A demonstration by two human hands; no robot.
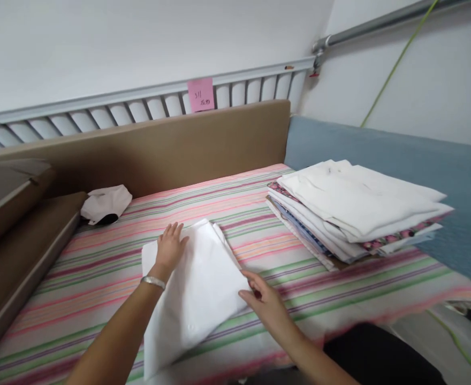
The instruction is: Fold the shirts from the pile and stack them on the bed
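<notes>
The white cloth lay folded on the striped cover, to the left of the stack of folded fabrics and apart from it. Your left hand rested on the cloth's far left part, farther from the stack than your other hand, its fingers spread out and released. A silvery bracelet circled that wrist. Your right hand, just left of the stack and nearer to you, had the cloth's edge grasped between thumb and fingers.

The cover ran beneath the stack and well out to its left, in pink, green, purple and maroon stripes on white. White pieces topped the stack, with floral and blue layers showing below. Far to the stack's left you had a small crumpled white item with a black patch, and past it some brown cushions.

Beyond the stack, toward its left, stood a brown panel; a blue panel rose directly behind it. Farther back, left of the stack, a white radiator bore a pink note with handwriting. Above the stack, a grey pipe and a yellow-green cord crossed the pale wall.
</notes>
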